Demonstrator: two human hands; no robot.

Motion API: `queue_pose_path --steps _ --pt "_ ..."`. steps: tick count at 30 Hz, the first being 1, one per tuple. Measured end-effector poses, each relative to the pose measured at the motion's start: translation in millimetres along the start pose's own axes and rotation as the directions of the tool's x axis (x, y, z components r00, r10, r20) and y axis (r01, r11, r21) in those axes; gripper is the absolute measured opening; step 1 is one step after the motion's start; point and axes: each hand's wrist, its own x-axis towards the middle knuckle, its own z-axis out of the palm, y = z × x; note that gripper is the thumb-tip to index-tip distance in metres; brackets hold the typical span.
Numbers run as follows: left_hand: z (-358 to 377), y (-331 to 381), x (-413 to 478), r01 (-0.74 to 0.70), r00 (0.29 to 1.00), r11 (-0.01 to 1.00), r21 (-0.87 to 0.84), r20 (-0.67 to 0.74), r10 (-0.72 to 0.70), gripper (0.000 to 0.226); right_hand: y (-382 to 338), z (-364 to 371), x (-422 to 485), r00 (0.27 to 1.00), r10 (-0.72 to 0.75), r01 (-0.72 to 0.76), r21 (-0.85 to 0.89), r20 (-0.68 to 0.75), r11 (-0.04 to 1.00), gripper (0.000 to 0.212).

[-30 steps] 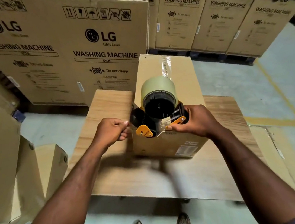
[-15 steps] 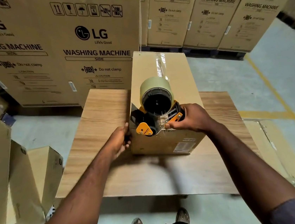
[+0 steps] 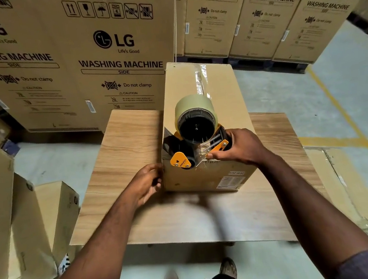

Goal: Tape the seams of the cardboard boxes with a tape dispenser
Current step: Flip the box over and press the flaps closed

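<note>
A long plain cardboard box (image 3: 181,86) lies on a wooden table (image 3: 129,150), a strip of clear tape (image 3: 201,77) running along its top seam. An orange and black tape dispenser (image 3: 195,138) with a pale tape roll rests on the box's near top edge. My right hand (image 3: 239,148) grips the dispenser's handle, thumb near the blade. My left hand (image 3: 147,182) presses flat against the box's near left corner, fingers curled round the edge.
Large LG washing machine cartons (image 3: 77,59) stand behind the table and to the back right. Smaller boxes (image 3: 49,214) sit on the floor at left. Flattened cardboard in plastic (image 3: 353,188) lies on the floor at right, beside a yellow floor line (image 3: 345,118).
My left hand moved from the top near corner down to the box's left side. The dispenser and my right hand stayed at the near edge. The camera shifted slightly.
</note>
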Motion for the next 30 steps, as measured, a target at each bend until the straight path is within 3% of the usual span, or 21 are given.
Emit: queue_pose_path --steps 2,3,6,8,11,14,20,24,26,28,30 --pt "-5.0 -8.3 1.5 -0.031 0.997 0.974 0.226 -0.066 0.047 0.034 0.7 0.9 0.3 1.000 0.002 -0.002 0.003 -0.002 1.000 0.042" --pt "-5.9 -8.9 2.0 -0.077 0.987 0.965 0.251 -0.119 0.109 0.033 0.9 1.2 0.4 1.000 0.004 -0.004 0.010 0.000 1.000 0.041" --pt "0.6 9.2 -3.5 -0.300 0.913 0.945 0.134 -0.249 0.325 0.010 0.4 -0.9 0.8 0.999 0.008 -0.010 0.043 0.032 0.999 0.039" --pt "8.8 24.7 -5.7 -0.415 0.853 0.879 0.235 -0.235 0.466 0.007 -0.1 -4.2 3.5 0.996 0.011 -0.018 0.084 0.088 0.996 0.038" --pt "21.2 30.9 -6.3 -0.459 0.787 0.748 0.480 -0.172 0.593 0.026 -1.1 -9.2 11.1 0.984 0.033 -0.048 0.085 0.177 0.995 0.040" --pt "21.4 24.6 -4.1 -0.485 0.755 0.695 0.531 -0.147 0.639 0.036 -3.1 -8.7 13.1 0.976 0.041 -0.052 0.048 0.213 0.997 0.045" --pt "23.8 27.6 -10.5 -0.492 0.737 0.718 0.493 -0.202 0.645 0.021 8.6 -15.8 5.1 0.974 0.005 -0.019 0.059 0.226 0.998 0.031" --pt "29.1 29.1 -15.4 -0.498 0.702 0.673 0.547 -0.202 0.683 0.020 49.9 -38.7 -14.9 0.977 0.035 -0.056 0.095 0.211 0.994 0.023" --pt "36.1 29.7 -19.4 -0.514 0.618 0.536 0.670 -0.144 0.773 0.027 62.6 -43.3 -22.7 0.979 0.020 -0.039 0.093 0.202 0.995 0.026" --pt "50.7 28.6 -24.7 -0.538 0.515 0.280 0.795 0.047 0.856 0.040 67.5 -42.6 -22.5 0.981 0.000 -0.020 0.102 0.193 0.995 0.028" --pt "72.1 22.9 -30.7 -0.565 0.533 0.126 0.816 0.244 0.810 0.045 67.7 -40.8 -17.4 0.984 -0.016 -0.001 0.093 0.180 0.996 0.027"
